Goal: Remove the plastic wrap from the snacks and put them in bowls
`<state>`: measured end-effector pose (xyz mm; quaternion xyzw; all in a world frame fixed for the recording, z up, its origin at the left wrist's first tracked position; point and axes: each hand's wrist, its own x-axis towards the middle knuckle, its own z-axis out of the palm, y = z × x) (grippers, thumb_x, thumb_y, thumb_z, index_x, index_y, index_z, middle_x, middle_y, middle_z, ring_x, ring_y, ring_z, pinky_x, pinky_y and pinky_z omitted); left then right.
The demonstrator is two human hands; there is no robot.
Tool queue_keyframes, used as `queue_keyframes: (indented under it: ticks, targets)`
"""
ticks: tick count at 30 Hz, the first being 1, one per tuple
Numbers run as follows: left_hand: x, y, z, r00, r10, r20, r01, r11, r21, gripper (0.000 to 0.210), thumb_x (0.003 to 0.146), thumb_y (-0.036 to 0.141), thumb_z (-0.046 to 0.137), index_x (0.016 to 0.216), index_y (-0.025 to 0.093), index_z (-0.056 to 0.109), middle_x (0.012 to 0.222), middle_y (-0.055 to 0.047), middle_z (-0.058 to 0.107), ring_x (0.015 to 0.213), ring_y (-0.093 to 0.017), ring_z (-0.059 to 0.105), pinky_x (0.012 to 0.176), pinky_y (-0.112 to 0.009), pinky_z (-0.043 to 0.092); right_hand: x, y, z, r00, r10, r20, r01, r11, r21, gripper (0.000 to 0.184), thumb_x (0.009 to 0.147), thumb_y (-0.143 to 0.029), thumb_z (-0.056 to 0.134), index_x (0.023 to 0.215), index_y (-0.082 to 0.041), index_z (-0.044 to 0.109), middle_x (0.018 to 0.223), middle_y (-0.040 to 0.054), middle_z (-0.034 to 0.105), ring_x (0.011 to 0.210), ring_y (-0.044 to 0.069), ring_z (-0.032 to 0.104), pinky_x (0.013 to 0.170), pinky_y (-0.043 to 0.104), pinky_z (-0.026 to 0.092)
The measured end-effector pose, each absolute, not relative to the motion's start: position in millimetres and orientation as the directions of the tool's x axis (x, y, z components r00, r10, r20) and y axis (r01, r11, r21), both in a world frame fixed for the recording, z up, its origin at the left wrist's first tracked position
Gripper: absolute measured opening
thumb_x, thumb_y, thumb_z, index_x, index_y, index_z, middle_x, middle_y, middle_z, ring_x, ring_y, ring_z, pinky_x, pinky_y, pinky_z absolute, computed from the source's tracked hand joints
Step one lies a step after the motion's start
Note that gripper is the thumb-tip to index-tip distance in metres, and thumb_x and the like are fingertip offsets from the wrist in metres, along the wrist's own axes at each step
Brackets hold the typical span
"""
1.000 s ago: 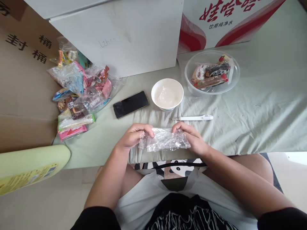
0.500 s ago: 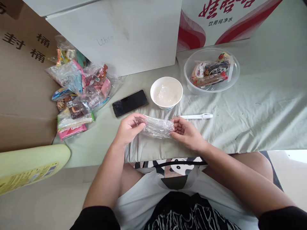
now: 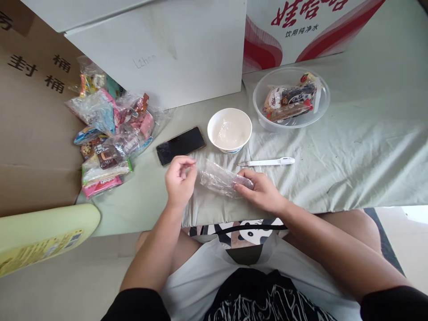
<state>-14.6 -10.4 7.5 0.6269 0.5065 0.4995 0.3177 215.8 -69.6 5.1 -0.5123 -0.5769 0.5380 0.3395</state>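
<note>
In my right hand [image 3: 262,189] is a crumpled clear plastic bag [image 3: 219,179], gripped at its right end between thumb and fingers. Its loose end points left over the cloth. My left hand [image 3: 182,178] is closed in a pinch just left of that end; whether a bit of plastic is between the fingertips I cannot make out. A white utility knife [image 3: 270,162] lies behind my right hand. Beyond the plastic stands a white paper bowl [image 3: 229,130] with some clear film inside. The black phone [image 3: 181,145] lies behind my left hand.
A clear plastic tub [image 3: 291,122] holds several packaged snacks at the back right. Plastic bags of snacks [image 3: 112,133] are heaped at the left by a cardboard box [image 3: 33,133]. White cartons [image 3: 160,58] stand behind. A pale green container [image 3: 50,223] is at lower left.
My left hand has come off the plastic bag's left end and turned upward, fingers curled. My right hand has taken more of the bag into its grip, and the bag now tilts down to the right.
</note>
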Motion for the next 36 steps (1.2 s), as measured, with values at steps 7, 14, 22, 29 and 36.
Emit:
queue_keyframes:
  ticks: [7, 14, 22, 29, 36]
  targets:
    - [1, -30, 2, 0.351, 0.798, 0.49, 0.41, -0.602, 0.685, 0.021, 0.086, 0.018, 0.063, 0.107, 0.02, 0.066, 0.105, -0.009, 0.07, 0.103, -0.023, 0.067, 0.093, -0.04, 0.054, 214, -73, 2, -0.259, 0.961, -0.099, 0.21, -0.044, -0.977, 0.009, 0.092, -0.029, 0.055, 0.094, -0.021, 0.06, 0.081, 0.0001, 0.066, 0.073, 0.016, 0.059, 0.07, 0.028, 0.046]
    - [15, -41, 0, 0.683, 0.721, 0.114, 0.18, -0.318, 0.931, 0.047, 0.097, 0.034, 0.054, 0.143, 0.022, 0.054, 0.146, -0.013, 0.061, 0.135, -0.028, 0.058, 0.114, -0.046, 0.046, 215, -77, -1, -0.42, 0.904, 0.079, -0.008, 0.084, -0.996, 0.017, 0.1, -0.029, 0.051, 0.108, -0.022, 0.063, 0.102, 0.0056, 0.072, 0.092, 0.019, 0.067, 0.084, 0.033, 0.053]
    - [8, -36, 1, 0.487, 0.87, 0.077, 0.259, -0.228, 0.938, 0.035, 0.093, 0.029, 0.06, 0.126, 0.022, 0.069, 0.127, -0.012, 0.065, 0.122, -0.026, 0.062, 0.105, -0.04, 0.051, 217, -78, -8, -0.092, 0.986, 0.139, 0.094, 0.148, -0.984, 0.026, 0.096, -0.043, 0.058, 0.117, -0.027, 0.059, 0.121, 0.0106, 0.066, 0.116, 0.026, 0.061, 0.096, 0.043, 0.051]
    - [8, -38, -1, 0.504, 0.863, -0.033, 0.26, -0.115, 0.959, 0.03, 0.083, 0.022, 0.064, 0.113, 0.02, 0.064, 0.1, -0.005, 0.068, 0.089, -0.017, 0.065, 0.079, -0.029, 0.052, 214, -77, -5, -0.229, 0.965, 0.128, 0.228, 0.181, -0.957, 0.02, 0.087, -0.028, 0.065, 0.106, -0.025, 0.061, 0.105, 0.0074, 0.07, 0.097, 0.023, 0.065, 0.087, 0.039, 0.052]
    - [16, -39, -1, 0.465, 0.878, -0.117, 0.403, -0.091, 0.911, 0.027, 0.08, 0.032, 0.068, 0.069, 0.02, 0.047, 0.073, 0.001, 0.062, 0.058, -0.009, 0.044, 0.056, -0.024, 0.038, 218, -75, 3, -0.077, 0.995, 0.07, 0.314, 0.091, -0.945, 0.009, 0.077, -0.016, 0.056, 0.082, -0.023, 0.058, 0.076, 0.0006, 0.063, 0.069, 0.016, 0.056, 0.065, 0.03, 0.045]
